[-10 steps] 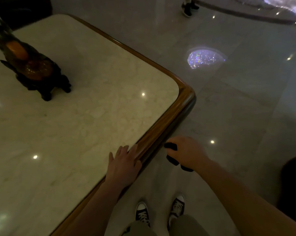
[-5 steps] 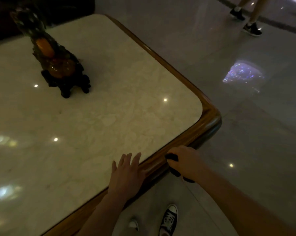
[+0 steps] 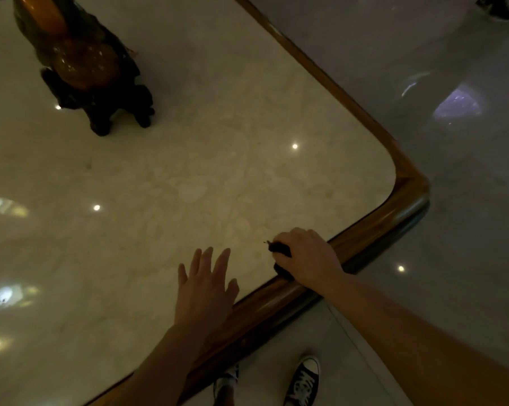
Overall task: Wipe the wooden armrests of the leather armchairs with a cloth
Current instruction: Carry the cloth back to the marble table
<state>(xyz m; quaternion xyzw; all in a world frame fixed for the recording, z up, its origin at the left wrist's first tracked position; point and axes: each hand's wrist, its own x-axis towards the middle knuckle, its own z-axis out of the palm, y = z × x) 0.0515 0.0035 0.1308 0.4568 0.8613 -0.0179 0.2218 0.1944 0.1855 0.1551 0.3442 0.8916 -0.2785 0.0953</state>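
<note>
My right hand [image 3: 309,256] is closed around a small dark cloth [image 3: 281,249] and rests on the marble top just inside the wooden rim [image 3: 373,230] of a table. My left hand [image 3: 206,285] lies flat on the marble [image 3: 188,183] with its fingers spread, to the left of the right hand, holding nothing. No armchair or armrest is in view.
A dark carved ornament with an amber-coloured piece [image 3: 83,65] stands at the table's far left. The table's rounded corner [image 3: 414,189] lies to the right. A glossy tiled floor [image 3: 452,259] surrounds it. My two sneakers [image 3: 303,382] stand below the near edge.
My right hand has risen with the cloth from the table's outer side onto the marble top. My left hand slid further onto the marble. The view has moved closer over the table.
</note>
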